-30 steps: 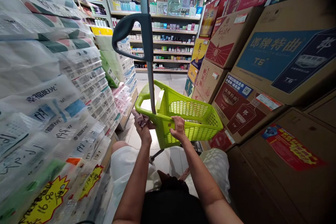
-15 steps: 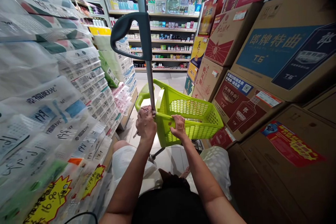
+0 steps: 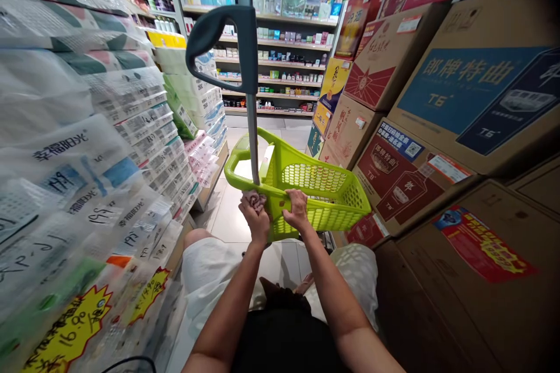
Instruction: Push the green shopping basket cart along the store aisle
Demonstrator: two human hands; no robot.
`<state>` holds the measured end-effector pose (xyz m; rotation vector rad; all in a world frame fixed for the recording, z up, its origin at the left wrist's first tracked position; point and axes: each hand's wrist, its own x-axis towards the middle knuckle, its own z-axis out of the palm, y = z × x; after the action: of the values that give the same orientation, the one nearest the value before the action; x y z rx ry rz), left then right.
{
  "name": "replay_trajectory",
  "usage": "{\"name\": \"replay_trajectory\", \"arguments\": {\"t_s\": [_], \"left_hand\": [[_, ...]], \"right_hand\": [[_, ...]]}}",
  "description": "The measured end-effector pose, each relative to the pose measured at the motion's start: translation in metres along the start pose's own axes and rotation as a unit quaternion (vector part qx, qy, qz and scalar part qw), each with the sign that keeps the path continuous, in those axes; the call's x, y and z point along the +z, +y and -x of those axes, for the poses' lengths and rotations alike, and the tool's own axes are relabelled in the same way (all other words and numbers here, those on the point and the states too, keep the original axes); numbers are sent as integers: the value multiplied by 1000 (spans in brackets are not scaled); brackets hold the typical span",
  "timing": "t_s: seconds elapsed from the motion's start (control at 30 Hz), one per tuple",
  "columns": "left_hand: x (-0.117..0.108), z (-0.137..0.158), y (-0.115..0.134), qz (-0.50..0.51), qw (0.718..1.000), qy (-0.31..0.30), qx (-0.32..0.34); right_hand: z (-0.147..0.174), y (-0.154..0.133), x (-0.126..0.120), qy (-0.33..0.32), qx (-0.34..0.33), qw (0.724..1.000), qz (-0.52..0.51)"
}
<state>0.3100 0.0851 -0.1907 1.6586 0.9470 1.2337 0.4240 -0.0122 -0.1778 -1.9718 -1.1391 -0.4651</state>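
Observation:
A lime-green shopping basket cart [image 3: 326,176] with perforated sides stands in front of me between my knees. My left hand [image 3: 256,218] is closed around a crumpled pinkish-brown cloth [image 3: 254,200], which presses against the near outer side of the basket, just below its rim. My right hand [image 3: 297,210] grips the near rim, fingers hooked over the top and thumb outside. From the basket's left end rises a grey metal pole [image 3: 252,134], topped by a dark grey loop handle [image 3: 223,49]. The cart's lower parts are mostly hidden behind my arms and legs.
Stacked plastic-wrapped paper packs [image 3: 144,128] rise close on my left, with yellow price signs [image 3: 72,332] low down. Cardboard cartons [image 3: 481,76] are piled on my right. Ahead, past the tiled floor [image 3: 284,123], stand shelves [image 3: 280,64] of small goods.
My left hand has moved with the cloth from the foot of the pole, down and right onto the basket's near side. My right hand keeps its hold on the rim.

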Motion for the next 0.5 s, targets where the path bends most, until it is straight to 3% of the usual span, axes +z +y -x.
{"name": "replay_trajectory", "arguments": {"t_s": [0.07,0.27,0.4,0.5], "left_hand": [[-3,-2,3,0,1000,-2,-13],[-2,28,-19,-21,996,-66,-60],[10,26,-12,-16,1000,-14,13],[15,33,-18,-32,998,-37,47]], "right_hand": [[0,-2,-1,2,3,1000,3],[1,-1,-3,4,5,1000,-1],[0,0,-5,-1,9,1000,-6],[-1,-2,-5,-9,15,1000,-7]]}}
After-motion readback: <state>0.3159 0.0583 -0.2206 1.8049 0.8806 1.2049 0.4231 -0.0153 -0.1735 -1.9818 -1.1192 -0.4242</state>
